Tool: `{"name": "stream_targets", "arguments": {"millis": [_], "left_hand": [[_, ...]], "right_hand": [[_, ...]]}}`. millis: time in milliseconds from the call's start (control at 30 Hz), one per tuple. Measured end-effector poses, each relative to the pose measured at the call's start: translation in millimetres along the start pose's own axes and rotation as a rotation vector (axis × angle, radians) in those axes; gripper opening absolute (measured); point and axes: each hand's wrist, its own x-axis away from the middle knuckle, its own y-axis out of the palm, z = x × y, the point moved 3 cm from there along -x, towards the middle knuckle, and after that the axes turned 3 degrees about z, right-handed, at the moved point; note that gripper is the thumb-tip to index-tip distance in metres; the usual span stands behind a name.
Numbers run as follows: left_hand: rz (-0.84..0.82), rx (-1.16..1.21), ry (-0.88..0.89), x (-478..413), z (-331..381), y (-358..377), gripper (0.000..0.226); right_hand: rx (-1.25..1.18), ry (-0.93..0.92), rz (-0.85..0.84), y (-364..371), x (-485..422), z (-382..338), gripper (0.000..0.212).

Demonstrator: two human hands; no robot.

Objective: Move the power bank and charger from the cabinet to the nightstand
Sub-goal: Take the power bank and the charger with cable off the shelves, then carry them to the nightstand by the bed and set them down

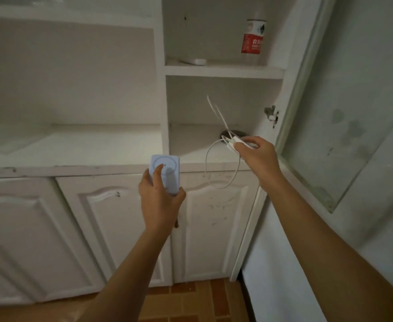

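Observation:
My left hand (159, 201) grips a pale blue power bank (167, 173) with a ring mark on its face, held upright in front of the white cabinet's (74, 147) counter edge. My right hand (258, 154) pinches a white charger cable (221, 168) near its plug; one loop hangs below the hand and loose ends stick up toward the lower shelf opening. Both hands are just outside the open cabinet compartment. The nightstand is not in view.
A red-and-white bottle (252, 39) and a flat white object (196, 62) sit on the upper shelf. A dark object (234, 133) lies at the back of the lower shelf. The glass cabinet door (358, 108) stands open to the right. Closed lower doors (121, 228) face me above an orange tiled floor.

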Motion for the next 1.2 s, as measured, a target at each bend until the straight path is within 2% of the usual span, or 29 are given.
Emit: {"name": "stream_targets", "arguments": {"millis": [233,600,900,1200], "left_hand": [[0.159,-0.085,-0.054,6,-34,-80,0.073],[0.401,-0.324,-0.187,47,-122,-265,0.071],[0.667,-0.547,-0.316,136,-163,-408,0.071],[0.934,-0.766,-0.535,258,-158,-504,0.067]], "right_hand": [[-0.115,0.007,-0.170,60,45,-15,0.027],[-0.296,0.034,-0.569,218,179,-73,0.020],[-0.337,-0.072,-0.944,318,332,-115,0.023],[-0.396,-0.189,-1.353,350,487,-146,0.027]]}}
